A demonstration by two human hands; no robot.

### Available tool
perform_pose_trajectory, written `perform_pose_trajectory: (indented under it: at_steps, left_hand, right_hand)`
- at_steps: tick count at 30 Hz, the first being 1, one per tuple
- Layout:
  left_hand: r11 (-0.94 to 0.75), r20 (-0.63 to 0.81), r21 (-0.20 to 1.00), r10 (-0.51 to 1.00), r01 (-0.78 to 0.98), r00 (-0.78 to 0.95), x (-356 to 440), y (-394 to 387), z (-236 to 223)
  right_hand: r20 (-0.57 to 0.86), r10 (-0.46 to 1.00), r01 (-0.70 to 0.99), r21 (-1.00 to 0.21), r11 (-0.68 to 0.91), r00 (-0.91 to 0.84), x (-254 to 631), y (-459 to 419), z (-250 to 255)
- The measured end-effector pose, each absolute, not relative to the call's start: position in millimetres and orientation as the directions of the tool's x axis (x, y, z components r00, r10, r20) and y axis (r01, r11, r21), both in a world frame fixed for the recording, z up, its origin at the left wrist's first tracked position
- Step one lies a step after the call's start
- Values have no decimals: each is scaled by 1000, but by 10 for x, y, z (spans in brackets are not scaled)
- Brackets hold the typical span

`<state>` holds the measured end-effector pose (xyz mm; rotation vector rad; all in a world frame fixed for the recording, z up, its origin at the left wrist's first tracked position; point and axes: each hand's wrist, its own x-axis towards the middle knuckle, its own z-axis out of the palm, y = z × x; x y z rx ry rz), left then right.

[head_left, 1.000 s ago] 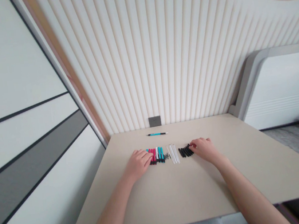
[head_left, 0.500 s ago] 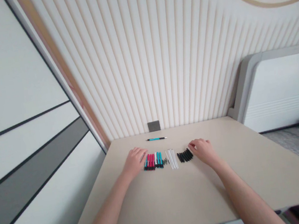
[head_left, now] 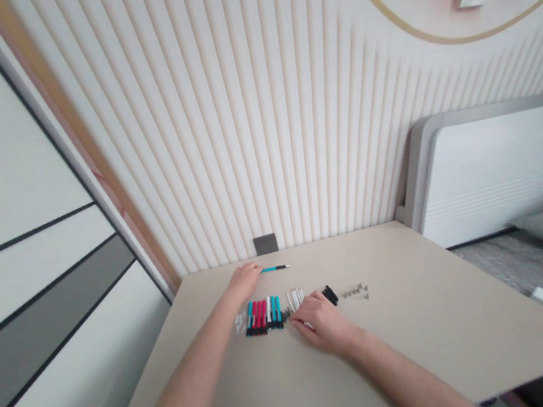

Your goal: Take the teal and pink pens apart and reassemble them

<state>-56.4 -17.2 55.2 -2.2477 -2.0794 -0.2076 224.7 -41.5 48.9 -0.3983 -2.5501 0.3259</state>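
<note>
My left hand [head_left: 246,281] is at the left end of a blue ballpoint pen [head_left: 274,268] lying at the back of the table, its fingers closed over that end. My right hand [head_left: 323,321] is low over the white pen refills [head_left: 296,297], hiding their lower part. Its fingers are curled together beside small grey parts [head_left: 286,315]; whatever they pinch is hidden. Between the hands lies a row of blue, red and white pen barrels [head_left: 263,315] with black ends. Black grip sleeves [head_left: 331,295] show behind my right hand, partly covered.
Small clear-white pieces [head_left: 240,322] lie left of the barrels. Small metallic pieces [head_left: 356,291] are scattered right of the sleeves. A dark socket [head_left: 265,243] sits on the ribbed wall behind the table [head_left: 286,388]. A pale cabinet [head_left: 47,366] stands on the left.
My left hand has moved from beside the barrels back to the pen. My right hand has moved left from the black sleeves to the refills. The view has shifted, uncovering the small pieces on both sides.
</note>
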Motion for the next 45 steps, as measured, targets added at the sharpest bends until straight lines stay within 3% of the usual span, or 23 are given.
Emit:
perform_pose_trajectory:
  at_steps: [12,19,22,26,35,45]
  left_hand:
    - [-41,159,104,987,994,24,-578,-238,510]
    - [-111,261,209,964,972,54,-442,-848,733]
    - [-193,358,252,929,948,94,-341,-1223,723]
    - [-246,453,268,886,932,104,-260,-1563,607]
    - [-348,547,358,830,867,107,-283,-1627,569]
    - [-283,425,532,905,798,37,-290,-1603,486]
  right_hand:
    - [440,431,281,-366,887,-788,2288,-341,482]
    - [455,645,334,-590,735,-614,2291,-292,460]
    - [447,632,263,-644,718,-633,2294,-313,450]
    - [437,569,178,-663,727,-697,2243,-402,399]
    - [328,592,235,-696,679,-736,2212,-449,439]
    - [361,637,284,-671,685,-681,2224,-401,381]
